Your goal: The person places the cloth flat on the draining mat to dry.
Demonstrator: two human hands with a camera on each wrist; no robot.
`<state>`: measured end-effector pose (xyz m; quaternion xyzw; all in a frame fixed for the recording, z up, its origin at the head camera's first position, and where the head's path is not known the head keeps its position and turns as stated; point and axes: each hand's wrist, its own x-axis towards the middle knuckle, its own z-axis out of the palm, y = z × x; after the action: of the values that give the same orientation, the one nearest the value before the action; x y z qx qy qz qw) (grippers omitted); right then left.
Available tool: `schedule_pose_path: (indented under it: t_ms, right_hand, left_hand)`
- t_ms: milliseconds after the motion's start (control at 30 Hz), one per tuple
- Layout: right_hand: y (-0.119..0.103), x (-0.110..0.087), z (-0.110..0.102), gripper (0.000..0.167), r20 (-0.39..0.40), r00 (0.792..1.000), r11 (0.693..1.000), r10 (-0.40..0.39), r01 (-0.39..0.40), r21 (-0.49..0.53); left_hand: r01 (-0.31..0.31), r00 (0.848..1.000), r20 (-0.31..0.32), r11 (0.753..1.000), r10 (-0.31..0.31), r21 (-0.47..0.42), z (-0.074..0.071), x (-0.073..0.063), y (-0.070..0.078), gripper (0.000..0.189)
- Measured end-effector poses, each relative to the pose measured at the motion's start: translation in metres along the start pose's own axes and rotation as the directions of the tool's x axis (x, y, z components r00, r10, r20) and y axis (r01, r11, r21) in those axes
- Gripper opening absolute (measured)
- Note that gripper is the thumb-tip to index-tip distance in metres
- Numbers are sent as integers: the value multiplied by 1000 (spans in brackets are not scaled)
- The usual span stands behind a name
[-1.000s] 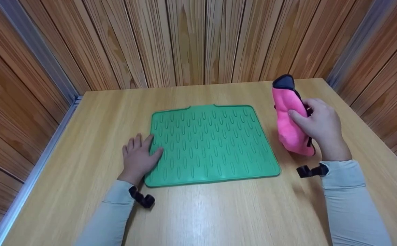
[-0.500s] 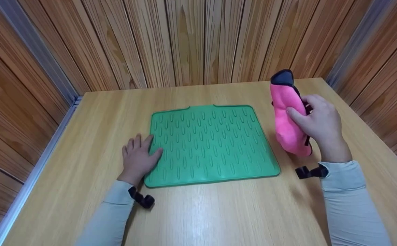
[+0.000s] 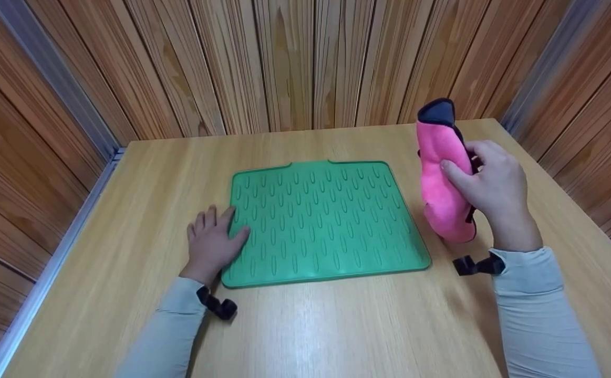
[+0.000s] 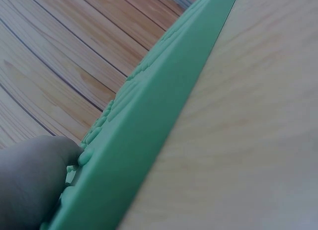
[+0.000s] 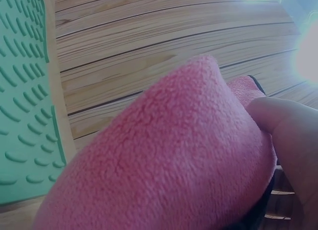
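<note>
My right hand (image 3: 499, 189) grips a soft pink fleece item (image 3: 442, 178) with dark trim and a dark blue end, its kind not clear. Held lengthwise, it is to the right of a green ribbed mat (image 3: 326, 220). In the right wrist view my thumb presses on the pink fleece (image 5: 164, 150), while most of my other fingers are hidden. My left hand (image 3: 213, 244) lies with spread fingers at the mat's left edge, its thumb on the mat. In the left wrist view the thumb (image 4: 37, 175) touches the mat's raised rim (image 4: 144, 125).
The mat lies on a light wooden table (image 3: 305, 331). Wood-panelled walls (image 3: 294, 63) enclose the table at the back and both sides. Black straps (image 3: 218, 304) hang from both wrists.
My right hand and the pink fleece item have shifted slightly upward in the head view, the item's dark end rising most. My left hand and the mat stay in place.
</note>
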<state>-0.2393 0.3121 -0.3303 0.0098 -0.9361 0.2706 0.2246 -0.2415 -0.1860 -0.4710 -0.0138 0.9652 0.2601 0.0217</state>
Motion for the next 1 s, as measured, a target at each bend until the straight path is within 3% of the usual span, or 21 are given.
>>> schedule_pose_path:
  t_ms: [267,1000]
  right_hand:
    - [-7,-3,-8,50,-74,997,999,0,3,38]
    - [-44,10,-15,51,-90,995,992,51,-40,123]
  left_hand:
    - [-18,1000,-19,1000,17,-25,0,-3,1,78]
    - [-8,1000,8,1000,9,-13,-1,-2,-1,79]
